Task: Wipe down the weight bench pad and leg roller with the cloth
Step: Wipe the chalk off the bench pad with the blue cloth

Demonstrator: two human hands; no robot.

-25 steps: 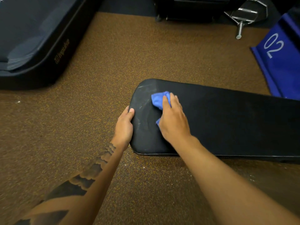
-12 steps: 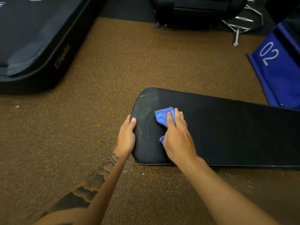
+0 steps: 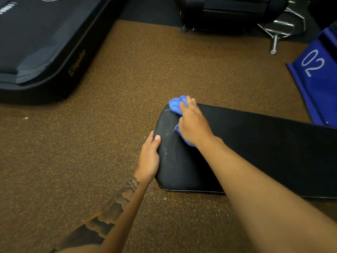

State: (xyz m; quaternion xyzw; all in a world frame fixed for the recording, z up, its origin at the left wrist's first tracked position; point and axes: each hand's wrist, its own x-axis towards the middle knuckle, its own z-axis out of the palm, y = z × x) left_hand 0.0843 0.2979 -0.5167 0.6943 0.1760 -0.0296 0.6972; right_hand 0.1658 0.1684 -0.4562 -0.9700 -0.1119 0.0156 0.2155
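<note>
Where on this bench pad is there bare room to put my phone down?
The long stretch of bench pad right of the right hand is bare. The rounded end is crowded: cloth there, left hand gripping the edge.

Brown speckled rubber floor is spreading across most of the room, and a few pale crumbs are lying on it. Taking that floor as the landmark: at its far left corner a big black machine base is sitting, showing faint lettering on its rim. Along the far edge a darker strip of flooring is running, and a black machine is standing there. Just right of it a chrome frame is catching the light. At the floor's right edge a blue box marked "02" is resting.
</note>
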